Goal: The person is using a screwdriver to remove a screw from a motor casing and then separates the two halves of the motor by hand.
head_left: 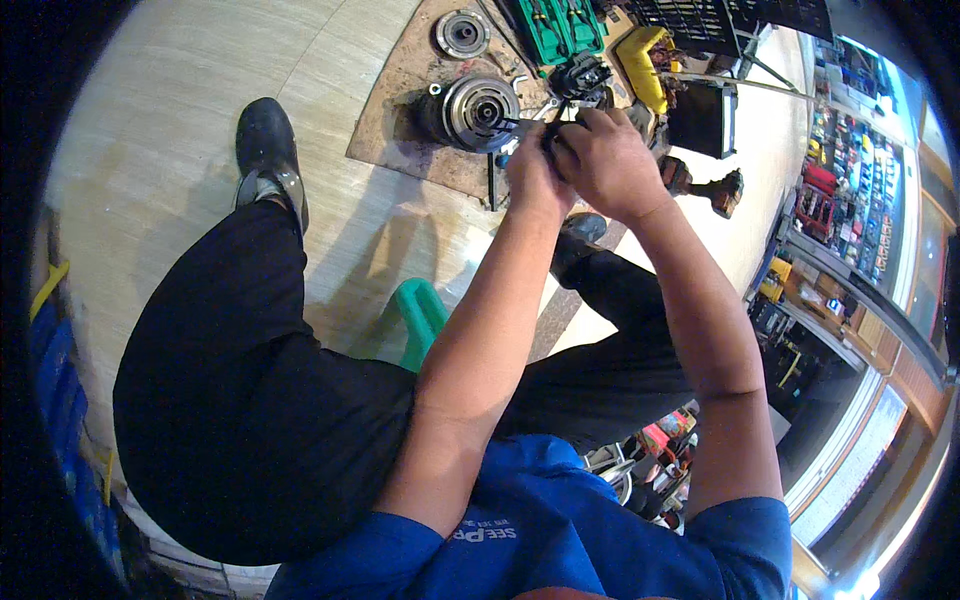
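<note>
Both my hands are closed together around a dark pliers-like tool [511,126] with two thin tips. My left hand [535,172] grips it from the near left, and my right hand [612,165] wraps over it from the right. Its handles are mostly hidden by my fingers. The tips reach the face of a round grooved metal pulley [468,105] on a dark cylindrical body; whether they touch its centre I cannot tell. That pulley unit rests on a stained brown board [385,120]. Farther back lies a loose round metal disc [462,35].
A green tool case [562,28], a yellow tray [643,68] and several small tools crowd the board's far right. A cordless power tool [715,190] lies right of my hands. A green stool [420,318] stands between my legs, and stocked shelves [850,190] line the right.
</note>
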The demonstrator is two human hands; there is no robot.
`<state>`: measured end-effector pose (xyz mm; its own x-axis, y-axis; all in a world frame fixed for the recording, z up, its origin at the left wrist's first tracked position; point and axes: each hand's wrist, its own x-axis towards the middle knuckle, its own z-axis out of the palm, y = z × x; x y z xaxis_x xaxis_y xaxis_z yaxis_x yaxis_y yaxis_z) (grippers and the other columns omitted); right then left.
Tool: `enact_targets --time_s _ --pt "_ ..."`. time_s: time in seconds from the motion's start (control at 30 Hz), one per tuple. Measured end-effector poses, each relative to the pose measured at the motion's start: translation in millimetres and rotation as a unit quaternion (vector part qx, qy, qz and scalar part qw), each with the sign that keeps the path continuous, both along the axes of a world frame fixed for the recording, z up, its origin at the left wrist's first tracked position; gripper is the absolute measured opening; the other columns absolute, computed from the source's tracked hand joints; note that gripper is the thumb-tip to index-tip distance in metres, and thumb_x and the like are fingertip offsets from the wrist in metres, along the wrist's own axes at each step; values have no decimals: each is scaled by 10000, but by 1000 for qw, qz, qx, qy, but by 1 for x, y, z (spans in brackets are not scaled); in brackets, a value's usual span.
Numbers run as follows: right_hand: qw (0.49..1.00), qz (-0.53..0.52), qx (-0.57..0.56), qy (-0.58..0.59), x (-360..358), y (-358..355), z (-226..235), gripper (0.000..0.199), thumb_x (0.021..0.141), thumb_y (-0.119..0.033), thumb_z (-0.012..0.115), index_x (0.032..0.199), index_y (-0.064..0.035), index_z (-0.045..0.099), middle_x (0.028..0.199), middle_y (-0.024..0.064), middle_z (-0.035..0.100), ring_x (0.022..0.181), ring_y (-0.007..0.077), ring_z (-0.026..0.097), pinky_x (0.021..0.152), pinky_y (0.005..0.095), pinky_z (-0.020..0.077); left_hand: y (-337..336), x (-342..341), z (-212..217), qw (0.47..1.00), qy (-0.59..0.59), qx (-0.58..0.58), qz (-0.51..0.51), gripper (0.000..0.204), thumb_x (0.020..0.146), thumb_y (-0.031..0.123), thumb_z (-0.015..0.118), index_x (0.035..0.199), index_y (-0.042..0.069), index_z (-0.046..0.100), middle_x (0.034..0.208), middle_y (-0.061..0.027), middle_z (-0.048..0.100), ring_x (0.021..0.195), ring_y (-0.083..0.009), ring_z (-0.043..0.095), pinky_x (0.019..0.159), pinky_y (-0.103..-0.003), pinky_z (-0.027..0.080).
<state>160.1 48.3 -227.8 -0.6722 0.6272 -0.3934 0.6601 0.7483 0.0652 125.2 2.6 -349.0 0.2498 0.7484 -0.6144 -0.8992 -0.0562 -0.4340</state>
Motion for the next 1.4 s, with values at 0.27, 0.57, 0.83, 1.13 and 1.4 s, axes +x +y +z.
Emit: enact_targets --time_s 0.27,0.57,0.83,1.13,1.4 --pt "998 -57 32 -23 -10 -12 -1 255 900 -304 613 903 -66 706 900 160 640 885 379 596 821 471 502 -7 -8 2 999 8 21 -25 283 1011 285 427 1061 82 618 1058 -86 674 977 -220 661 878 -370 539" --pt "994 -81 40 -56 -20 -17 -2 322 922 -346 580 910 -57 720 910 177 658 893 380 610 839 468 510 -7 -8 -10 999 26 34 -30 229 971 258 463 917 101 620 915 -70 677 840 -210 670 765 -363 560" --pt "995 -86 23 -37 -26 -15 0 311 915 -325 584 883 -51 726 889 187 664 893 391 629 826 486 521 -3 -10 -17 999 2 17 -29 295 963 333 470 910 112 659 925 -83 711 865 -253 682 806 -407 554" --pt "993 -115 38 -8 -16 -31 -6 270 910 -265 579 866 -36 716 899 191 666 886 393 626 824 493 501 -11 -20 12 982 151 -79 -87 126 884 155 566 839 63 640 840 -45 642 717 -184 643 641 -317 529" --pt "985 -158 58 34 -5 -55 -14 239 924 -225 575 866 -24 692 919 186 649 885 385 595 853 455 471 -18 -20 14 967 190 -93 -144 144 881 187 588 814 75 651 836 -43 649 708 -172 636 624 -314 519"
